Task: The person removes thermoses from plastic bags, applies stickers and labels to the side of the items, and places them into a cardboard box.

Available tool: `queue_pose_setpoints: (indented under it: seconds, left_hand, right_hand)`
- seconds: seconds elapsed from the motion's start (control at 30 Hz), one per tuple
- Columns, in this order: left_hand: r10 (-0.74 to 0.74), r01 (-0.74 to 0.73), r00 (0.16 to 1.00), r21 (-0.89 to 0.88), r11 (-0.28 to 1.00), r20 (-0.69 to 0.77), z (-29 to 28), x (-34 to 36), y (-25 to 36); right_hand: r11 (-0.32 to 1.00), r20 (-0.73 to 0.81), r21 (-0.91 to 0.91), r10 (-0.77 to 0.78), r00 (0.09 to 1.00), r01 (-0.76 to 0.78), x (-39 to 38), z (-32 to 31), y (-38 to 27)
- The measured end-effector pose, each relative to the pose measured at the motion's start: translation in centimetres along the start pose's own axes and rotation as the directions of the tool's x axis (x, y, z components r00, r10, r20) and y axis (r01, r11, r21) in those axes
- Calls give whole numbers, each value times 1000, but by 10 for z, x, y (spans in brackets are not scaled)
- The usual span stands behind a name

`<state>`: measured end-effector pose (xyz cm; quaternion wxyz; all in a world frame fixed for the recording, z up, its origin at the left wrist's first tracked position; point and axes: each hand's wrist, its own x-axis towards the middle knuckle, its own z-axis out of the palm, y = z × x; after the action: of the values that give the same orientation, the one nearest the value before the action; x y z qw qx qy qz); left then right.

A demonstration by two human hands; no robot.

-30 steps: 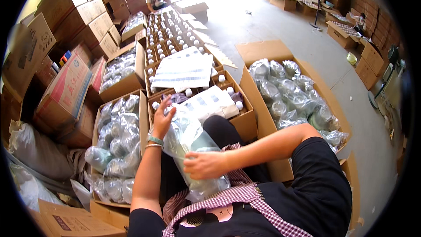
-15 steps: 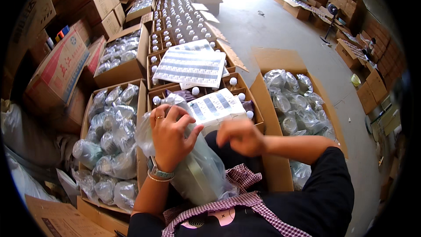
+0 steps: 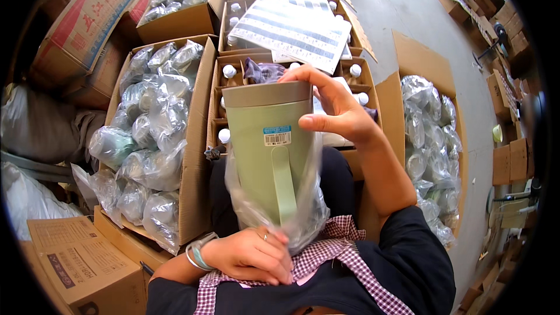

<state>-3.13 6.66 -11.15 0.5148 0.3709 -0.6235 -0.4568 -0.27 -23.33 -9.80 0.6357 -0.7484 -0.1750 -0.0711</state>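
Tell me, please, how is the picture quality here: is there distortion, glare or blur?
Head view: strong fisheye bending, with a black rim at the corners and carton edges curving. Daylight is even, shadows soft. Glare shows on the clear bag around the green jug and on the bagged items at both sides. The right hand and left hand look sharp; far cartons at the top right are small and unclear.

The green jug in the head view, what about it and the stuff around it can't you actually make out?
- Green jug: its base is hidden by the clear plastic bag and the left hand.
- Whether the jug holds anything: its top faces away.
- Box of white-capped bottles: mostly covered by the jug and the right hand.
- Bagged items in the left carton: blurred by crinkled plastic.
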Motion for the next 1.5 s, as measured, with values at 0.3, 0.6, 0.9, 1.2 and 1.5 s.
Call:
queue_pose_setpoints:
  seconds: [0.3,0.6,0.9,1.2,1.5]
  left_hand:
    - [66,-117,948,-145,982,-312,-78,-44,40]
    - [423,439,733,845,304,-533,-96,56,40]
    - [162,179,969,982,64,-188,-115,82,55]
    - [190,-26,982,997,73,12,-129,70,48]
    - [691,43,579,863,504,-432,-129,7,74]
  right_hand:
    - [991,-24,-129,-38,999,35,-5,14,-18]
    - [975,-162,-217,-90,983,54,-15,29,-27]
    - [955,-142,-263,-183,973,141,-17,23,-13]
    - [960,-104,-225,-194,975,167,-15,23,-16]
    - [959,-81,-253,-154,985,129,-19,16,-11]
